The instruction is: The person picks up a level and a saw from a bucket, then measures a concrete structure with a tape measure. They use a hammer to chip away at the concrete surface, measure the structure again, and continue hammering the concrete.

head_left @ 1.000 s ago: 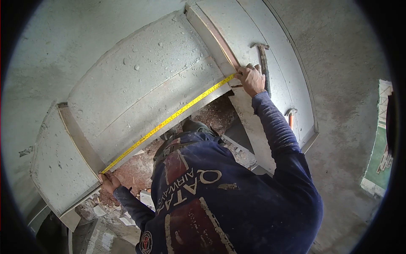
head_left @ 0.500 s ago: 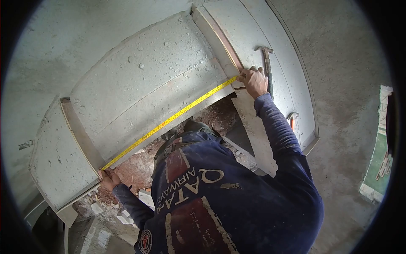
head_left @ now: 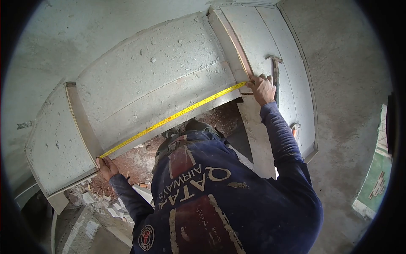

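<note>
A yellow tape measure [head_left: 173, 116] is stretched tight along the lower edge of a wide grey concrete slab [head_left: 156, 72]. My left hand [head_left: 106, 167] pins the tape's near end at the slab's lower left corner, beside an upright side panel [head_left: 55, 144]. My right hand [head_left: 262, 89] holds the tape's other end against the slab's right corner, where another grey panel [head_left: 262, 38] starts. Both arms are in dark blue sleeves, and my blue printed shirt [head_left: 220, 203] fills the lower middle of the view.
A hammer [head_left: 275, 72] lies on the right panel just beyond my right hand. An orange-handled tool [head_left: 294, 127] lies lower on that panel. Reddish rubble [head_left: 135, 161] and broken tile pieces [head_left: 118, 209] lie under the slab. Bare concrete floor [head_left: 342, 84] is to the right.
The view has swung a little, so slab and hands sit further right in the picture. The tape stays stretched between both hands, and each hand keeps its corner.
</note>
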A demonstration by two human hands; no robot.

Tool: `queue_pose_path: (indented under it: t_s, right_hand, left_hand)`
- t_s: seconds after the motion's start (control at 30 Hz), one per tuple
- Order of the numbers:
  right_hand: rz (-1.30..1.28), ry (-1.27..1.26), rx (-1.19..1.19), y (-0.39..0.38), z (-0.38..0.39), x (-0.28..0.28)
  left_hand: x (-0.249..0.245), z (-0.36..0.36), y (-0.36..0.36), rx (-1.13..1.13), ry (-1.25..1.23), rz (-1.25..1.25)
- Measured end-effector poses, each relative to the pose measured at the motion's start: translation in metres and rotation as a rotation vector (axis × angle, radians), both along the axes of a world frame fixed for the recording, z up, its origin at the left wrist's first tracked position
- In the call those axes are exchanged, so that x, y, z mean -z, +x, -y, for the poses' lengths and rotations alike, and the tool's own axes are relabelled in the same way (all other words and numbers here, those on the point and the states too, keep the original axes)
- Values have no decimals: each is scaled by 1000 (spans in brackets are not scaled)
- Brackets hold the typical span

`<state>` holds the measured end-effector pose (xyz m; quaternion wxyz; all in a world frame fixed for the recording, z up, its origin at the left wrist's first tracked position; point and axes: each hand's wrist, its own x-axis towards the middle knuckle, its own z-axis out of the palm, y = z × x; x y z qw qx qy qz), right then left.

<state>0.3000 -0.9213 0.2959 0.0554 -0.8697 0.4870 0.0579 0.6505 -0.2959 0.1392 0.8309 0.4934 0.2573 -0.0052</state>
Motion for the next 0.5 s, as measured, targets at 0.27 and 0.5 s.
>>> queue_pose_path:
  t_s: [0.27,0.5]
  right_hand:
    - [-25,-44,-15,2,-2,1]
    - [-31,-148,-32,-8,1,13]
  left_hand:
    - [1,2,1,-44,-8,-3]
    - [28,-6,5,176,199,91]
